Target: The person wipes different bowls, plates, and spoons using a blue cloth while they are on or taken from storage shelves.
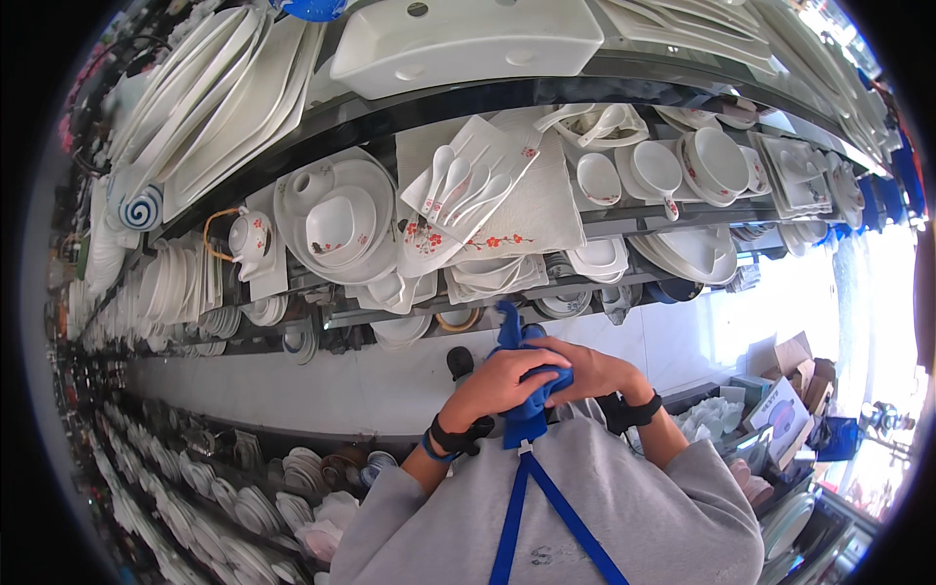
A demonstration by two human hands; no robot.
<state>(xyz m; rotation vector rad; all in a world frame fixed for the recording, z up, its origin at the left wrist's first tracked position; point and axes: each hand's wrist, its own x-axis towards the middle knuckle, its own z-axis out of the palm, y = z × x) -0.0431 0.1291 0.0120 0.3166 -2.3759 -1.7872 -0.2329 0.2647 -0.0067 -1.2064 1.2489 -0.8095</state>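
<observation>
Close to my chest, both hands are closed around a bunched blue cloth (509,329). My left hand (504,380) and my right hand (585,365) meet over it, and one end of the cloth sticks up past the fingers. Whether anything is wrapped inside cannot be seen. A blue lanyard (518,490) hangs from my neck down to the hands. Beyond the hands, a shelf holds white spoons (455,183) with red flower designs on a square plate, a stack of round plates and bowls (340,219), and a teapot (250,238) with a woven handle.
A dark upper shelf edge (512,91) carries a white rectangular basin (468,44) and large platters (219,95). Crowded racks of bowls (256,508) stand behind me on the left. Cartons (781,417) are piled at the right. A pale tiled aisle (292,391) runs between the shelves.
</observation>
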